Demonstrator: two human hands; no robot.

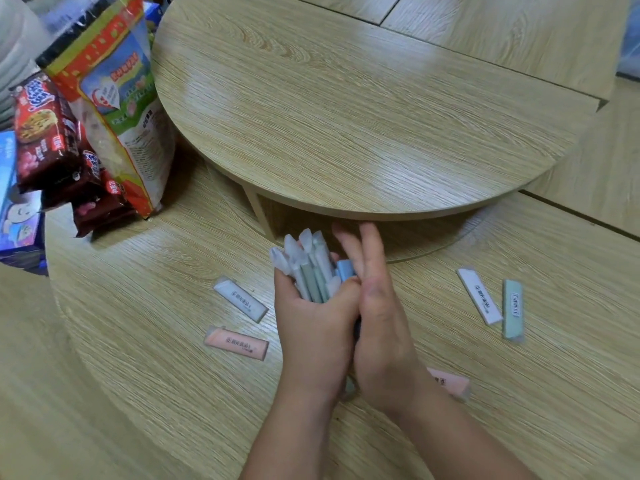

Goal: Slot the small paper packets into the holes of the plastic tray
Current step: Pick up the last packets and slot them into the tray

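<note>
My left hand [311, 317] grips a bundle of several small paper packets [308, 265], white, green and blue, standing upright in my palm. My right hand [381, 306] presses flat against the bundle's right side, fingers straight and pointing away from me. Loose packets lie on the wooden table: a white packet [240, 298] and a pink packet [236, 342] to the left, a white packet [479, 295] and a green packet [512, 309] to the right, and a pink packet [450, 382] partly hidden behind my right wrist. No plastic tray is in view.
A raised round wooden shelf [346, 116] overhangs the table just beyond my hands. Snack bags stand at the left: a tall orange and green bag [114, 98] and dark red biscuit packs [52, 133]. A blue box [17, 216] sits at the far left edge.
</note>
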